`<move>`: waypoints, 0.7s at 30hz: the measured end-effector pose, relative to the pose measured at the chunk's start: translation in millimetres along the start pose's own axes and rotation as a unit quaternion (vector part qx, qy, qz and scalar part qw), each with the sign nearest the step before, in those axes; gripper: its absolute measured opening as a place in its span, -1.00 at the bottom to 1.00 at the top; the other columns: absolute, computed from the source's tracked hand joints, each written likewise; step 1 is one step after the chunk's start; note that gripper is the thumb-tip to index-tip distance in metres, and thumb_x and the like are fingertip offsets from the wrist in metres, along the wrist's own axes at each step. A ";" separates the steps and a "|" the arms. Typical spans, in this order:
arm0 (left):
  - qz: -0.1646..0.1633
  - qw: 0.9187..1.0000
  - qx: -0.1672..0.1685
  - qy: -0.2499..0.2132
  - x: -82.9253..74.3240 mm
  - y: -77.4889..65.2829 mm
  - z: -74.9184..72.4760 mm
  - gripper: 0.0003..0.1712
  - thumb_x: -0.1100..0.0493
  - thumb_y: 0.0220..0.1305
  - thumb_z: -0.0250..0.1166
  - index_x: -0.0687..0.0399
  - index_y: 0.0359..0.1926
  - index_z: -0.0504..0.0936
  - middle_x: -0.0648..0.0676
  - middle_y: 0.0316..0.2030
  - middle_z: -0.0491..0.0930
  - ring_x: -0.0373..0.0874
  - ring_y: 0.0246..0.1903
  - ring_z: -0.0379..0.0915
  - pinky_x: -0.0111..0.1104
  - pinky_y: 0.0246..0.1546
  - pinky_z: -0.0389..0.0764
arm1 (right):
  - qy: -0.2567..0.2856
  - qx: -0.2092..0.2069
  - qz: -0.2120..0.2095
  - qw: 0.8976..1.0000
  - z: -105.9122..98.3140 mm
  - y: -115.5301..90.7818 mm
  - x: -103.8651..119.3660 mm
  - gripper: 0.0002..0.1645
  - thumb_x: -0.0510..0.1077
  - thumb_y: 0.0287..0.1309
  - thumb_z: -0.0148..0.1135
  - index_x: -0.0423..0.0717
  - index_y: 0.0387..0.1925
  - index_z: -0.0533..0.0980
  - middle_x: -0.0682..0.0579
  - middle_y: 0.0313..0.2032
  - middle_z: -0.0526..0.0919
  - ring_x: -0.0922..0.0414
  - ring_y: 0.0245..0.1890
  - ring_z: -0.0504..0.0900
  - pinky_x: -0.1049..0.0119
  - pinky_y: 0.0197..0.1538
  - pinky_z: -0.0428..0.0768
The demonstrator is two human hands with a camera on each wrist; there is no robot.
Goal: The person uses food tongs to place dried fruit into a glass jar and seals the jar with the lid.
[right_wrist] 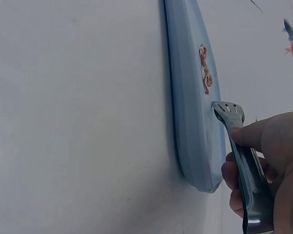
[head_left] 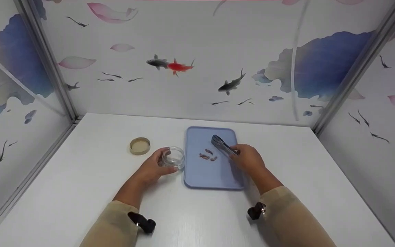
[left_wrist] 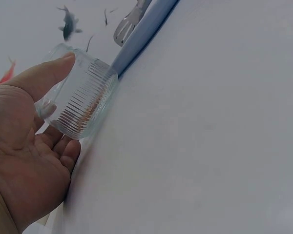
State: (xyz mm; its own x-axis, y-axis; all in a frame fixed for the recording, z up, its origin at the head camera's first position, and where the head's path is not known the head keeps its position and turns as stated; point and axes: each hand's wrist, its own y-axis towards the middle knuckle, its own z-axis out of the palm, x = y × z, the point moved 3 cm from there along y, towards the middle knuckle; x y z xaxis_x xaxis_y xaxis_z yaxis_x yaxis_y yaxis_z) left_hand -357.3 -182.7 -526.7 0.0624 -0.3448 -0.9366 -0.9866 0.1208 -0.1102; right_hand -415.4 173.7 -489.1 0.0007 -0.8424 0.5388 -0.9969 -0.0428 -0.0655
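Sleeves: beige, reaching in from the near edge, the left one (head_left: pixel 110 224) and the right one (head_left: pixel 291 218) each with a small black device at the cuff.
Left hand (head_left: pixel 151 169): thumb and fingers curved around the sides of a clear glass jar (head_left: pixel 174 158), gripping it.
Right hand (head_left: pixel 250 160): fingers wrapped around the handle of metal tongs (head_left: pixel 224 145).
Jar: uncovered at the top, ribbed on the side, just left of the tray (head_left: pixel 211 179); whether it touches the table (head_left: pixel 170 212) is hard to tell.
Tray: blue, flat on the table.
Brown pieces (head_left: pixel 204 156): a few small strips lying on the tray, left of the tongs.
Lid (head_left: pixel 140 146): round, tan, on the table beyond the left hand.
Tongs: slotted tips over the tray, pointing away; contact unclear.
Wall (head_left: pixel 190 99): white, printed with fish and petals.
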 end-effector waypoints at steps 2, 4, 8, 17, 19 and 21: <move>0.000 1.000 0.000 0.001 -0.4 0.0 -0.2 0.08 -0.05 0.17 0.65 -0.17 0.62 0.28 0.02 0.63 0.30 0.13 0.69 0.06 0.07 0.72 0.06 | 0.001 0.000 -0.002 1.000 0.8 -0.3 0.1 -0.51 -0.06 0.47 0.32 0.06 0.36 0.62 -0.07 0.09 0.74 0.03 -0.08 0.64 0.22 -0.11 0.63; 0.001 1.000 0.001 0.001 -0.5 -0.2 -0.2 0.08 -0.05 0.17 0.65 -0.16 0.62 0.28 0.02 0.63 0.30 0.13 0.69 0.06 0.06 0.72 0.06 | 0.000 -0.002 0.001 1.000 1.7 -0.5 -0.1 -0.51 -0.05 0.46 0.32 0.08 0.36 0.63 -0.06 0.07 0.75 0.04 -0.10 0.65 0.23 -0.13 0.62; 0.000 1.000 0.003 -0.001 -0.7 -1.8 -0.6 0.09 -0.07 0.17 0.65 -0.19 0.62 0.27 0.01 0.64 0.29 0.13 0.70 0.05 0.07 0.71 0.07 | 0.003 -0.003 0.010 1.000 3.5 -0.8 -1.6 -0.51 -0.03 0.47 0.33 0.13 0.37 0.62 -0.02 0.08 0.75 0.05 -0.09 0.65 0.22 -0.11 0.63; 0.009 1.000 0.010 -0.022 -0.9 -3.5 0.2 0.10 -0.06 0.19 0.64 -0.16 0.64 0.25 -0.01 0.64 0.28 0.14 0.69 0.05 0.06 0.71 0.09 | 0.003 -0.015 -0.004 1.000 -2.7 -4.2 0.4 -0.53 -0.07 0.48 0.32 0.13 0.36 0.63 -0.02 0.04 0.77 0.04 -0.09 0.64 0.20 -0.10 0.63; 0.009 1.000 0.008 -0.021 -0.7 -2.8 0.2 0.09 -0.05 0.19 0.65 -0.17 0.63 0.25 -0.01 0.64 0.29 0.14 0.69 0.05 0.06 0.71 0.08 | -0.004 -0.019 -0.016 1.000 -4.7 -5.3 1.3 -0.53 -0.08 0.48 0.32 0.11 0.36 0.64 -0.03 0.05 0.76 0.04 -0.09 0.64 0.21 -0.11 0.63; 0.009 1.000 0.008 -0.017 -0.6 -2.5 0.2 0.08 -0.04 0.20 0.64 -0.19 0.63 0.26 -0.01 0.64 0.29 0.13 0.70 0.04 0.06 0.72 0.06 | -0.011 -0.023 -0.025 0.999 -6.4 -7.1 2.7 -0.54 -0.07 0.48 0.33 0.11 0.35 0.64 -0.03 0.05 0.76 0.04 -0.10 0.63 0.20 -0.11 0.62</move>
State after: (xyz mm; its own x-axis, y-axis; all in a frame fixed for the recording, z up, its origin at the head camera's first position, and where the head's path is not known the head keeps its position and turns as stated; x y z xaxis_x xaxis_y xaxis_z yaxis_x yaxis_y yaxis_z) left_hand -354.9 -182.6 -525.9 0.0497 -0.3115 -0.9489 -0.9852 0.1410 -0.0979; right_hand -408.8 175.2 -481.8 0.0514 -0.8517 0.5215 -0.9982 -0.0602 0.0001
